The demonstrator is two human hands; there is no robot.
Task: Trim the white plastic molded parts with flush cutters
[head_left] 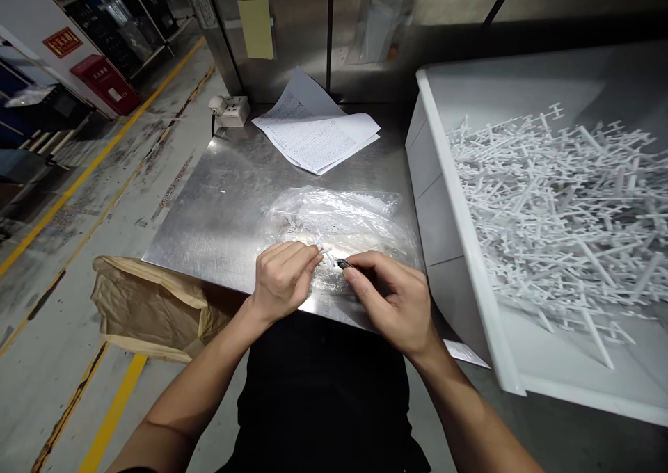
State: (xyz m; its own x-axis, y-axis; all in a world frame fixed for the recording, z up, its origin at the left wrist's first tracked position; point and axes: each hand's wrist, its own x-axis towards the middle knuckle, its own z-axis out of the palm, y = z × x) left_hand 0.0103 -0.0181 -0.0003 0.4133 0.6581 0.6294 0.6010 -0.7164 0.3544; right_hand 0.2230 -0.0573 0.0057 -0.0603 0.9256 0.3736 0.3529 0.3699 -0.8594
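Between my hands is a small white branched plastic piece (330, 256). My left hand (284, 277) is closed, with thumb and forefinger pinched on the left end of the piece. My right hand (392, 298) grips a small dark tool (343, 263), its tip touching or very near the piece's right side; the tool's exact shape is too small to tell. Under and behind both hands, a clear plastic bag (360, 229) lies on the metal table (209, 202), with small white bits inside or beneath it.
On the right stands a large white bin (459, 229) heaped with white branched plastic pieces (563, 215). Printed papers (323, 135) and a power socket (233, 111) are at the table's back. An open brown bag (151, 306) is below the table's left edge.
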